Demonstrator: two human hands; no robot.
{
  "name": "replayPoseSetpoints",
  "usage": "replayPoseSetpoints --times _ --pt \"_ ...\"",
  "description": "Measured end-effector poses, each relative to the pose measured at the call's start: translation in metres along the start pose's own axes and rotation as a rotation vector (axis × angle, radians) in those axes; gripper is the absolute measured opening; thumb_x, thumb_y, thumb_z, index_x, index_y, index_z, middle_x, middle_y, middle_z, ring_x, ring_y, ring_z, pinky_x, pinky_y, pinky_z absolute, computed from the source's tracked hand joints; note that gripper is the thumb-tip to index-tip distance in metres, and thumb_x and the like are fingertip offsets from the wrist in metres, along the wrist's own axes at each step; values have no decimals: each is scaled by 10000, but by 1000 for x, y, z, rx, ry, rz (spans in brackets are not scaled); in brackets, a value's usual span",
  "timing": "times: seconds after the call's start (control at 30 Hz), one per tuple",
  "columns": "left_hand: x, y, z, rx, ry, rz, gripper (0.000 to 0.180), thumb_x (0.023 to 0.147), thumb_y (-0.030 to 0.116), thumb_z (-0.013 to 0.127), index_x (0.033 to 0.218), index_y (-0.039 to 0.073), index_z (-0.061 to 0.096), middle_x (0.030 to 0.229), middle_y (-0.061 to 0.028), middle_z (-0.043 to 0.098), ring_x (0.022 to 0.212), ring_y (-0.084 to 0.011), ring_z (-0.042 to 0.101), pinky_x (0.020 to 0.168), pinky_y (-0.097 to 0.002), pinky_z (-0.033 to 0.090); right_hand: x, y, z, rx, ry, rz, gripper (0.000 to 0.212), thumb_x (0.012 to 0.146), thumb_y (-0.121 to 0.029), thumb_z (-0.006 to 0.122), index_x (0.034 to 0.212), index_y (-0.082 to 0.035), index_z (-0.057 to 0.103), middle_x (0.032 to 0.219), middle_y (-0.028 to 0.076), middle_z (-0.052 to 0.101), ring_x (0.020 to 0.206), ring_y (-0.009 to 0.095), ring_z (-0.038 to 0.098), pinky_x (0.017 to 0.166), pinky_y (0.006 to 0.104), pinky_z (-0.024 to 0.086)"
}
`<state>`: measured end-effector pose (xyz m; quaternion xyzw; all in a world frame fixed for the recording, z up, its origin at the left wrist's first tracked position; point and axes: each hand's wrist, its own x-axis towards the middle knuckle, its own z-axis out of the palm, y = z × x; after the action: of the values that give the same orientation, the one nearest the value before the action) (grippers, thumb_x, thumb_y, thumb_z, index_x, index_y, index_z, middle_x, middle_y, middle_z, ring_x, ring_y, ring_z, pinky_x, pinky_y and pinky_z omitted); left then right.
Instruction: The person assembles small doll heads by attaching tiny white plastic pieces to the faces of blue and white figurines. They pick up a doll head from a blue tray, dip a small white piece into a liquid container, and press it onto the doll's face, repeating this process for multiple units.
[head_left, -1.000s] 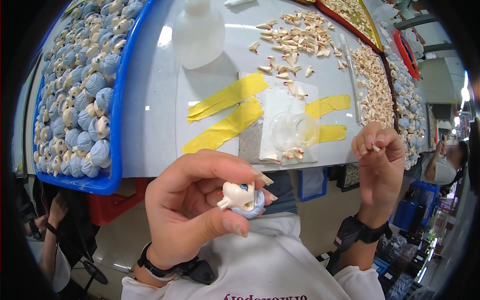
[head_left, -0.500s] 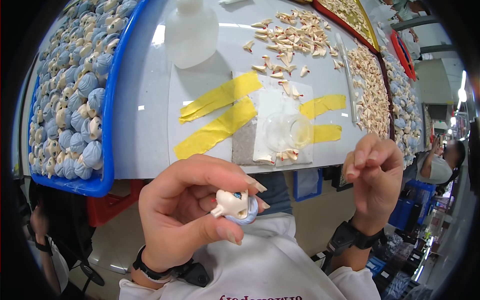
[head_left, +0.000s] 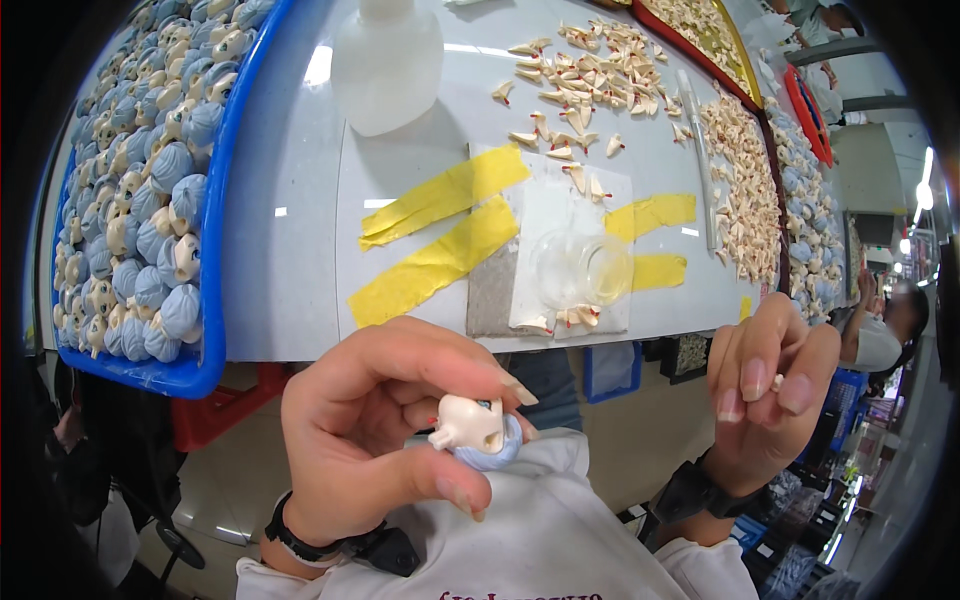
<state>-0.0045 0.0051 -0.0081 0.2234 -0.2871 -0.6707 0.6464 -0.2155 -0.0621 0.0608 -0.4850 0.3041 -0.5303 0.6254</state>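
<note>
In my left hand (head_left: 365, 420) is a small doll head (head_left: 468, 424) with a cream face, a painted blue eye and pale blue hair, pinched between thumb and fingers. A hole shows in its side. My right hand (head_left: 765, 405) is raised to the right, past the table's front edge. Its fingertips close on a tiny cream piece (head_left: 778, 382), mostly hidden by the fingers. Ahead of both hands, a small clear glass jar (head_left: 590, 268) stands on a taped-down board (head_left: 490, 295), with several cream pointed pieces (head_left: 578, 317) with red tips at its near side.
A blue tray (head_left: 212, 300) of doll heads fills the left. Behind it to the right stands a translucent white bottle (head_left: 385, 75). Loose pointed pieces (head_left: 590, 85) lie across the far table, with a red-rimmed tray (head_left: 690, 45) beyond. Yellow tape (head_left: 435, 260) holds the board.
My right hand has moved a little right and down, its fingers turning so the tiny cream piece now shows. The left hand keeps the doll head, shifted slightly right and down.
</note>
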Motion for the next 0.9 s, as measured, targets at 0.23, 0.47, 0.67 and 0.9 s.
replayPoseSetpoints --times 0.23,0.47,0.67,0.9 --pt "0 3 1 3 -23 -42 464 637 -51 742 1046 -90 527 1005 -204 555 918 -265 600 776 -330 532 -2 -1 -8 -350 -17 16 145 670 150 610 692 10 584 714 163 569 537 205 596 463 257 500" --pt "1 2 0 -3 -39 -33 469 627 -62 744 1044 -87 532 1007 -205 555 930 -262 595 788 -333 531 19 4 -8 -435 -24 -97 202 632 167 631 744 10 570 742 133 571 683 182 588 616 264 486" --pt "3 3 11 107 147 -71 467 625 178 777 942 -47 520 892 -170 553 767 -242 616 651 -312 541 31 14 0 -923 -82 -267 159 696 80 643 812 23 550 796 114 563 721 171 551 672 261 462" --pt "9 5 21 141 217 -89 485 645 274 785 908 -30 513 843 -169 560 704 -248 626 619 -329 543 34 16 5 -1032 -140 -378 172 656 115 630 799 34 580 801 106 558 741 170 520 709 270 416"
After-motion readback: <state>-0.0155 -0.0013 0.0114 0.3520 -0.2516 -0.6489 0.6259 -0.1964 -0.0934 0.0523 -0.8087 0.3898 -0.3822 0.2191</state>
